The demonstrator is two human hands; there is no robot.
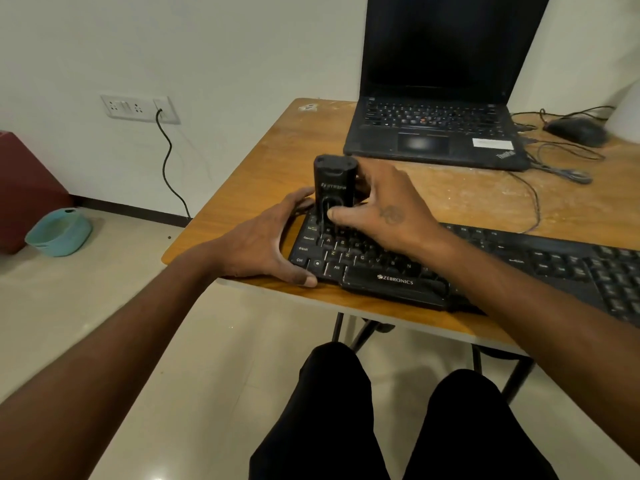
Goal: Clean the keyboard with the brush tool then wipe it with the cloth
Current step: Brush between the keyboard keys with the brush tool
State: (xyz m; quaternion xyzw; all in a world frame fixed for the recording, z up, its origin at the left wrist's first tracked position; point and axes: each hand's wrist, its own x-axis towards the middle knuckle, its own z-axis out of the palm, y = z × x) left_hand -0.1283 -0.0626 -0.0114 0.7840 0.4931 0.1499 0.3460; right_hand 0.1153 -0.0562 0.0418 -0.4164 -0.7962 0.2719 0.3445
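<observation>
Right grip (377, 209) clasps upright brush tool (333, 188) on keyboard (485, 265) | left grip (270, 244) clasps keyboard's end

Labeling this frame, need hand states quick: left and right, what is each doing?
Left hand: grips the left end of the keyboard, thumb on its front edge.
Right hand: grip closed around the black brush tool, held upright on the keys.

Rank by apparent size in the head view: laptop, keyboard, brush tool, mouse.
1-2. laptop and keyboard: similar; keyboard is nearer and cut off at the frame edge, so unranked.
3. brush tool, in the right hand.
4. mouse, farthest back.
</observation>
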